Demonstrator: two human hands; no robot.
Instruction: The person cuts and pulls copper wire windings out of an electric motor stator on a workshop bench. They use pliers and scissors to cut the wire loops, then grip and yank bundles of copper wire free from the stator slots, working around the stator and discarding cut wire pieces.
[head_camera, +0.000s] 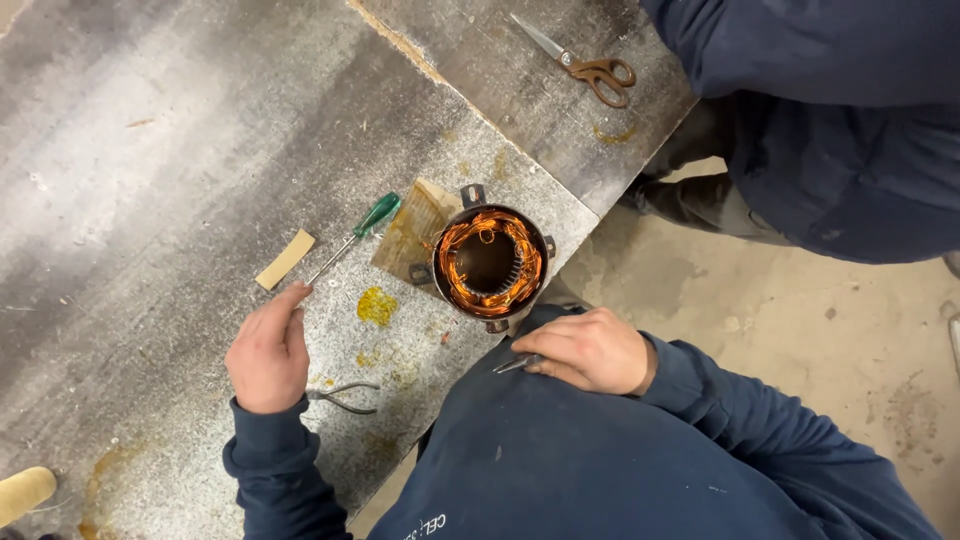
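A round motor stator (490, 262) with orange copper windings stands at the workbench edge. My right hand (588, 350) rests just below it, closed on a small metal tool (516, 364) whose tip pokes out to the left. My left hand (268, 352) hovers over the bench with fingers loosely curled, its fingertips almost at the tip of a green-handled screwdriver (356, 234). It holds nothing. A pair of pliers (346, 398) lies right beside that hand's wrist.
A tan strip (285, 259) lies left of the screwdriver, and a worn wooden block (412, 228) sits behind the stator. Scissors (585, 62) lie on the far bench part. Another person in dark blue (830, 120) stands at upper right. The concrete floor (760, 320) is to the right.
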